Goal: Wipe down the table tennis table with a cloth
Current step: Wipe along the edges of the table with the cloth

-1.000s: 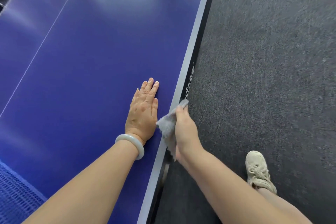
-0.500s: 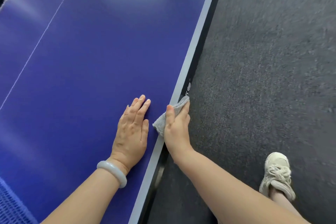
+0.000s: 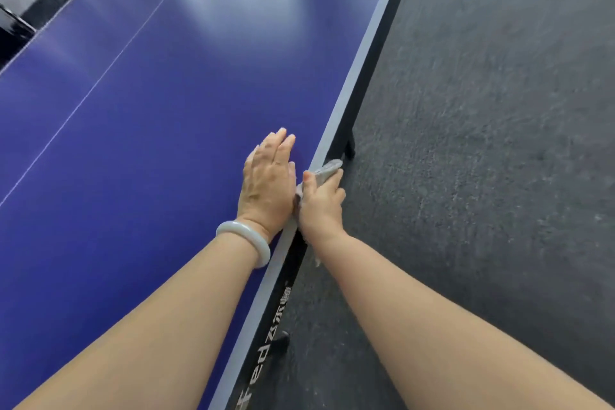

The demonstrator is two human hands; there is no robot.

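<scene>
Grey cloth (image 3: 325,172) sat bunched in the right hand (image 3: 321,208), fingers curled round it, pressed on the pale side edge of the table tennis table (image 3: 159,116); that edge ran ahead, away from the grip. The left hand (image 3: 268,186) lay flat just beside, fingers straight

Bright even light, white glare streaking the far table (image 3: 206,43), slightly soft, wide-angle bent edges.

White lettering (image 3: 263,351) runs along the desk's (image 3: 166,143) black side rail (image 3: 297,251); only "ed" reads clearly, the rest is blurred.
</scene>
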